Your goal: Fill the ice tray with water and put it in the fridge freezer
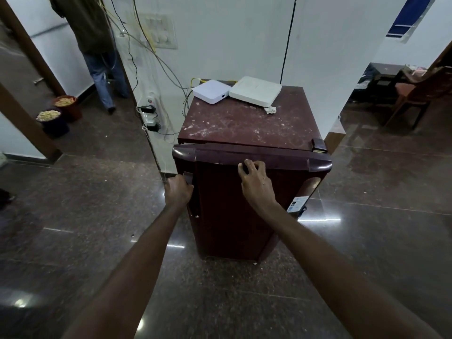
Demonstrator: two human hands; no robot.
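Small maroon single-door fridge (pixel 244 206), standing on a dark polished stone floor (pixel 367 241) against a white wall (pixel 232 45). Door shut or nearly so; a thin gap visible along the top left edge of the fridge. Left hand (pixel 178 189) closed around the maroon vertical door handle (pixel 188 178) at the fridge's left front edge. Right hand (pixel 254 178) resting on the upper door front, fingers spread and bent, fingertips touching the rounded top trim; nothing gripped. Ice tray: not visible. On the scuffed fridge top, toward the wall: small white square box (pixel 211 91) and larger flat white box (pixel 255 90), side by side, touching. Left of the fridge: white power strip (pixel 149 111) with black plugs. Further left: second person (pixel 97 45), two buckets (pixel 58 116).
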